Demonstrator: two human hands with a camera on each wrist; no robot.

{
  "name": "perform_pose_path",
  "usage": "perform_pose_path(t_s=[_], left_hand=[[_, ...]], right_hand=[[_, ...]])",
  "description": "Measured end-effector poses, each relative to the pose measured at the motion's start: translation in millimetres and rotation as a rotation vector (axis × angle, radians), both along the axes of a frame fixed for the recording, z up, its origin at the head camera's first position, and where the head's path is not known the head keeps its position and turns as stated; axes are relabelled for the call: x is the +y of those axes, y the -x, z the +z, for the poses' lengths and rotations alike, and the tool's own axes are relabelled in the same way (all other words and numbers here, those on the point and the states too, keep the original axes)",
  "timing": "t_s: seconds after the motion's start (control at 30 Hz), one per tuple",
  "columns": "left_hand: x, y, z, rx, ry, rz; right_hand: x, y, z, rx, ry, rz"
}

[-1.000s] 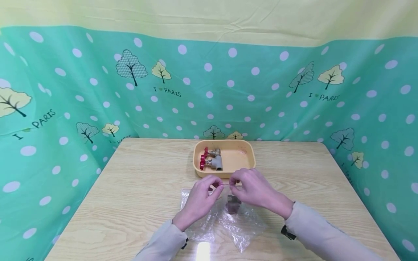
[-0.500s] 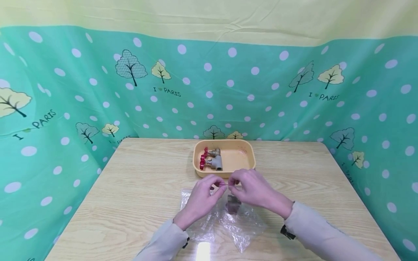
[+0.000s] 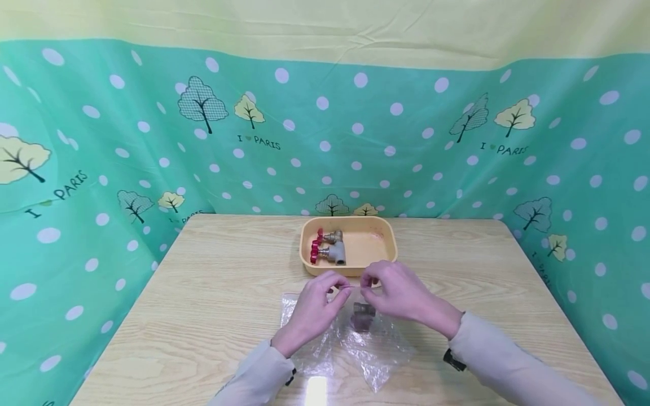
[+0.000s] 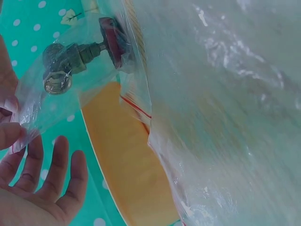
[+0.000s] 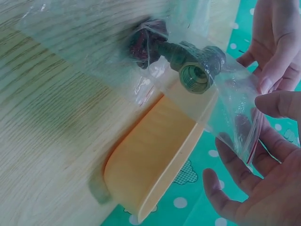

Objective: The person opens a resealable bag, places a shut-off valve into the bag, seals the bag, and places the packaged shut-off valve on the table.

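A clear zip bag (image 3: 378, 358) with a red line along its mouth hangs between the two hands. Inside it is a metal valve (image 5: 195, 70) with a dark red handwheel (image 4: 112, 42), its threaded opening showing in the right wrist view. My left hand (image 3: 312, 307) pinches the bag's mouth between thumb and fingers. At the other side of that mouth, my right hand (image 3: 398, 290) pinches the edge, thumb on one face and fingers behind, the outer fingers spread. Another clear zip bag (image 3: 299, 361) lies on the table under the left hand.
A yellow-orange tray (image 3: 381, 245) stands behind the hands, close to the bag. Two valves with red handwheels, one brass-coloured (image 3: 332, 237) and one grey (image 3: 335, 254), lie at its left side. Wood-grain table (image 3: 203, 293) surrounds these, with a green dotted cloth (image 3: 325, 146) behind.
The right hand has shifted slightly right along the bag's mouth, widening the gap between the hands. My left hand has hardly moved; the bagged valve stays in place.
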State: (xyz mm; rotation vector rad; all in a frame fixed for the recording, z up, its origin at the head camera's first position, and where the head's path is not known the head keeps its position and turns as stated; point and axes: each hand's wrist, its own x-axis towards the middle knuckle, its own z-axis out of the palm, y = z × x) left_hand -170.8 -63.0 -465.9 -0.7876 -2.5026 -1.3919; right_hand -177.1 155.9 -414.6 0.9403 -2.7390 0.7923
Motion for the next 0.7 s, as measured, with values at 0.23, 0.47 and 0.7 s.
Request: perform_pose_path(t_s=[0.23,0.47,0.7], left_hand=[[0.2,-0.7,0.0,-0.021,-0.002,0.001],[0.5,-0.4,0.7,-0.018,-0.008,0.004],[0.1,-0.5,0.5,-0.009,-0.018,0.004]], right_hand=[[2.1,1.2,-2.2,0.005,0.004,0.025],[3.1,0.6,-2.4,-0.004,0.016,0.004],[9.0,-0.6,-1.3,-0.064,0.023,-0.014]])
